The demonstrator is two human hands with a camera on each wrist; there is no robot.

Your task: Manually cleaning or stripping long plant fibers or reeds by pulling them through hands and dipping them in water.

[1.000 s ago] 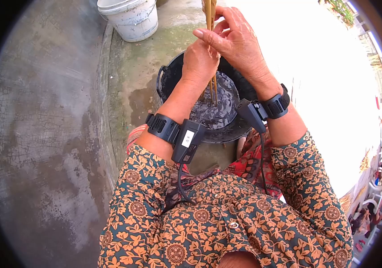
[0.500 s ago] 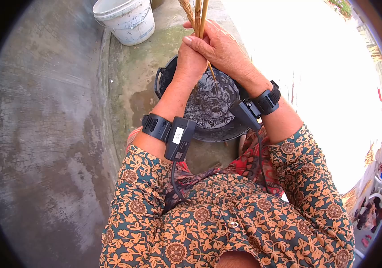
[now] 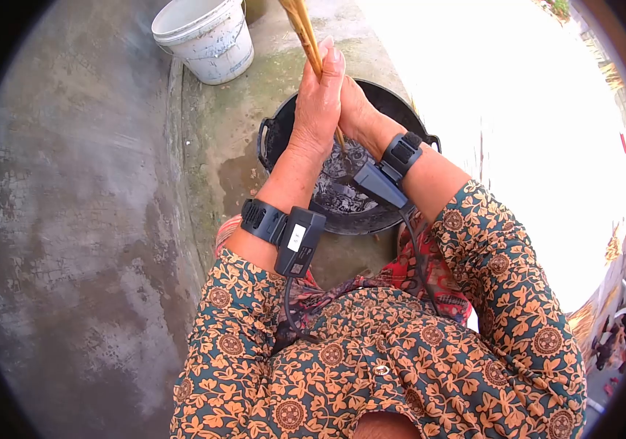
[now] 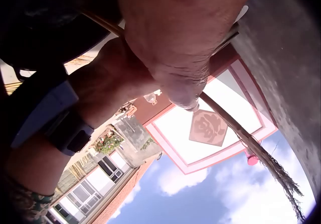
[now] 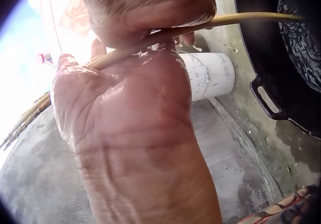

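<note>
A thin bundle of yellow-brown straw stalks (image 3: 301, 28) slants through both hands. My left hand (image 3: 317, 110) grips it, the thumb lying alongside the stalks; its wet palm (image 5: 130, 98) faces the right wrist view. My right hand (image 3: 357, 110) lies against the left and presses round the same stalks, its fingers largely hidden behind the left hand. The stalks' frayed ends (image 4: 286, 184) spread out beyond the hands in the left wrist view. Their other ends point down over a black tub (image 3: 269, 139), which holds dark, rippling water (image 3: 338, 194).
A white bucket (image 3: 214, 55) with stained sides stands on the concrete at the upper left. A grey floor (image 3: 72, 241) spreads along the left, with a low ridge beside it. The ground at the right is glaringly bright. Cables run from both wrist cameras.
The stalks' upper part has tilted left. My right hand has slid from over the left hand to its far side and lower, and the left thumb now shows on top.
</note>
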